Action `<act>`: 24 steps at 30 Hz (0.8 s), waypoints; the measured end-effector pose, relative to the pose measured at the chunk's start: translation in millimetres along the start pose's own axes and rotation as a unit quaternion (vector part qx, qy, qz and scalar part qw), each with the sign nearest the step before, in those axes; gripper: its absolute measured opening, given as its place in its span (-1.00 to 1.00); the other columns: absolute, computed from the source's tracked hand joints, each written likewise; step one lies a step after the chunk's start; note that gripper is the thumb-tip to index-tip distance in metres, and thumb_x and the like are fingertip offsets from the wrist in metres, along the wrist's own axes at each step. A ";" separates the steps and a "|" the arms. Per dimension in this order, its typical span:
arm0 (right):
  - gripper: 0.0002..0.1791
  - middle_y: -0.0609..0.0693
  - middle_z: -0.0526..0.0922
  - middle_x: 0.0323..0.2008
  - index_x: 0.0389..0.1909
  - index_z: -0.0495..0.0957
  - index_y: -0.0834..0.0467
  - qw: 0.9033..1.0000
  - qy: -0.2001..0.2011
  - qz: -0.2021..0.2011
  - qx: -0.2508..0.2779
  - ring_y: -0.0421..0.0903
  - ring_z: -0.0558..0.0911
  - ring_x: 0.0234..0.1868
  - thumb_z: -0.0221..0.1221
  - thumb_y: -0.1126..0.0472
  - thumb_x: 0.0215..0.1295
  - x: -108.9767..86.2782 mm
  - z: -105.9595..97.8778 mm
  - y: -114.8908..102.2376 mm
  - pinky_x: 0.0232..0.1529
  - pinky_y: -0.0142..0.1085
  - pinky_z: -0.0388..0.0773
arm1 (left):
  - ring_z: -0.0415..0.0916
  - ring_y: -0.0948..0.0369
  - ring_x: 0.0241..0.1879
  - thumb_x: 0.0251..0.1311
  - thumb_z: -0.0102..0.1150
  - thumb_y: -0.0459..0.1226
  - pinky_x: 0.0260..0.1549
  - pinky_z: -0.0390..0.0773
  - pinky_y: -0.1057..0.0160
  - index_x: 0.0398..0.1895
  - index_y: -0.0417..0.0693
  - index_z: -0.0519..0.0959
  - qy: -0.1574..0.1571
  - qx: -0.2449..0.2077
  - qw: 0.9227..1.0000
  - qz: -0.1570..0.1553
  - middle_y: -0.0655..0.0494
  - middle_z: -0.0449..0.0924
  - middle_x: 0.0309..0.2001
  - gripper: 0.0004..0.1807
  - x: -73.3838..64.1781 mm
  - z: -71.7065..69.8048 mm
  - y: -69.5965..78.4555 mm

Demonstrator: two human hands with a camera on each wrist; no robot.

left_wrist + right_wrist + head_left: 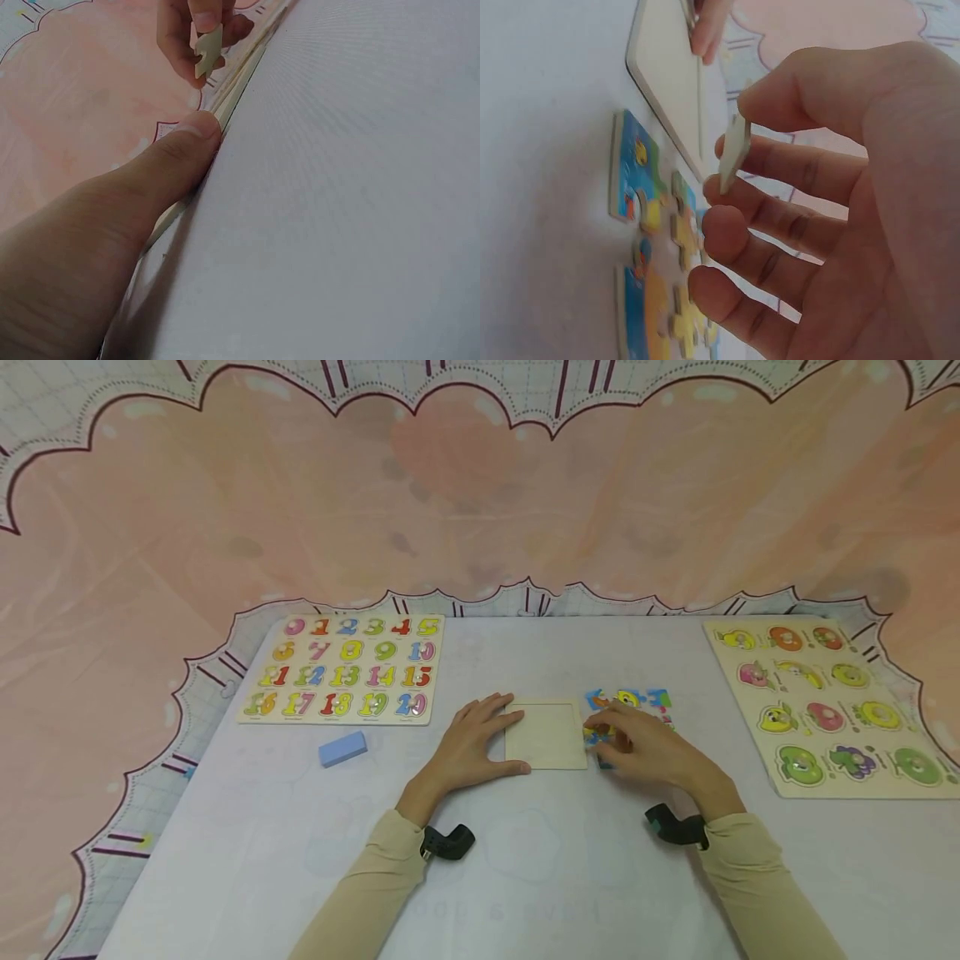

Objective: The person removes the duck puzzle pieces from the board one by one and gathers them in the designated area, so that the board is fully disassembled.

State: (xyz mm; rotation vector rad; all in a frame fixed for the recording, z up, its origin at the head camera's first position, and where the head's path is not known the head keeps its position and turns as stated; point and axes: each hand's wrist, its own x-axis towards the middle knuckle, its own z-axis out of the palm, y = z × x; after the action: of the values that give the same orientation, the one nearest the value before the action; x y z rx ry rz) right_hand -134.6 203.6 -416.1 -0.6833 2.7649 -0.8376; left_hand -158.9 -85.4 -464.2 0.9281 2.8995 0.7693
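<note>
A pale, shallow wooden puzzle tray [546,739] lies on the white table between the hands. My left hand [467,748] rests at its left side, fingers spread near the far corner and thumb against the near edge. Between thumb and fingertips, my right hand [654,750] pinches a small jigsaw piece [736,150] above the table, just right of the tray. Its plain side shows in the left wrist view. Under and beyond the right hand lie several colourful jigsaw pieces [659,697], blue, yellow and green, partly hidden by that hand in the head view.
At the back left lies a number board [341,664], with a blue block [342,749] in front of it. A fruit board [795,760] lies on the right. Behind the table hangs a peach-coloured patterned cloth [315,510].
</note>
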 end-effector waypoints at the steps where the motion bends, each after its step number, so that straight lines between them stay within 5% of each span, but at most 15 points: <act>1: -0.68 -0.08 0.46 -0.32 0.01 0.54 0.10 1.000 -0.001 0.000 0.002 -0.21 0.41 -0.40 0.18 0.21 0.21 -0.5 -0.9 1.1 -0.45 -0.44 0.37 | -0.01 0.16 0.47 -0.13 0.32 0.26 0.45 -0.04 0.00 0.31 0.13 0.38 0.000 0.001 1.000 0.000 0.15 0.15 0.44 -0.11 -0.1 0.0 0.0; 24: -0.63 -0.09 0.56 -0.24 0.03 0.54 0.12 0.999 -0.040 0.012 0.022 -0.18 0.47 -0.28 0.27 0.19 0.19 -14.8 -21.8 25.7 -0.28 -0.42 0.48 | -0.01 0.14 0.47 -0.12 0.31 0.26 0.45 -0.04 0.01 0.31 0.12 0.37 0.004 0.007 1.000 0.006 0.13 0.16 0.44 -0.11 -0.7 0.3 -0.1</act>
State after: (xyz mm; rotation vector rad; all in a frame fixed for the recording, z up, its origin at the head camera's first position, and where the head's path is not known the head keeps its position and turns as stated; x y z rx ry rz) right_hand -137.6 240.1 -412.0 -0.6607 2.6692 -0.8455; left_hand -158.4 -85.8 -464.5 0.9457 2.9130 0.7558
